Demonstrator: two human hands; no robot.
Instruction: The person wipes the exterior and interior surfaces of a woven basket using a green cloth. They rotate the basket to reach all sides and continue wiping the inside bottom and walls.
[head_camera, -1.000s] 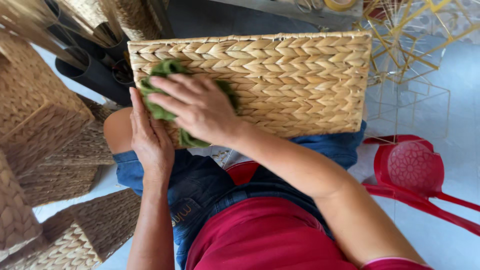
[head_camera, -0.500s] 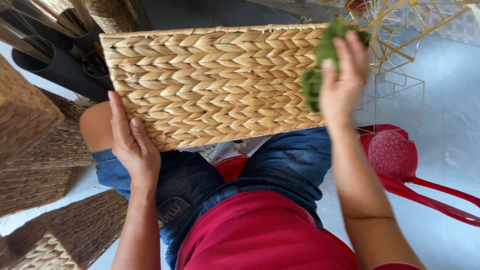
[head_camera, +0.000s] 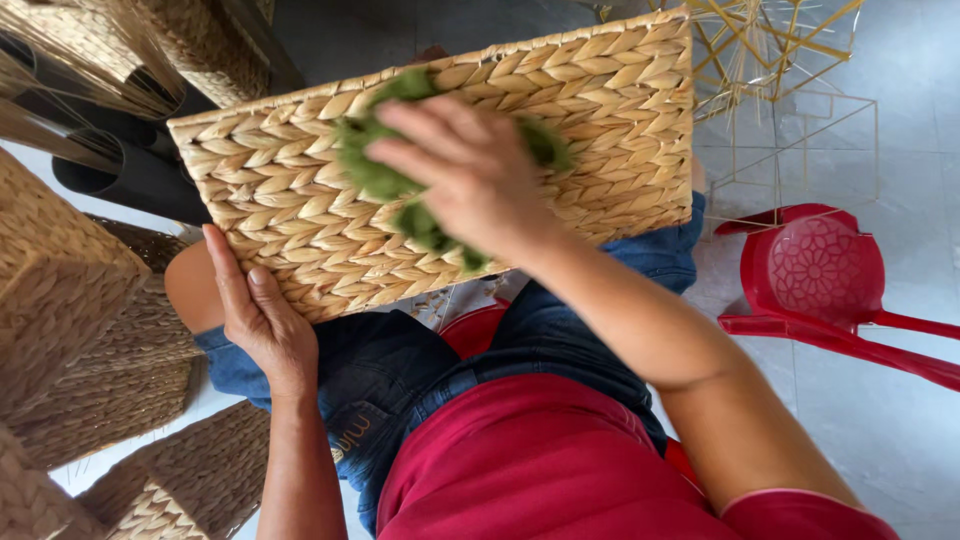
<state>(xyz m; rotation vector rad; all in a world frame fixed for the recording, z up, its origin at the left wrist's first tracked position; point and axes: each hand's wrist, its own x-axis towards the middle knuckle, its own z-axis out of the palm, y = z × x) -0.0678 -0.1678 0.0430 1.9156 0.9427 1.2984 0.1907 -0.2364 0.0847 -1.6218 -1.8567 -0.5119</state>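
red shirt (head_camera: 540, 460) and blue jeans (head_camera: 400, 370), nearest the camera, seated person; left hand (head_camera: 262, 318), fingers laid flat and spread against the near edge of a woven basket (head_camera: 300, 220), bracing it so it stays tilted on the lap with one broad side turned up; right hand (head_camera: 470, 170), fingers spread and pressed down over a green cloth (head_camera: 375, 165), bunched under the palm and touching the basket's upturned side near its middle; to the left, more woven baskets (head_camera: 70, 290) stacked close; to the right, red plastic stool (head_camera: 820, 275) on the pale floor (head_camera: 900, 420); farther off, gold wire frames (head_camera: 790, 70) and dark tubes (head_camera: 120, 170)
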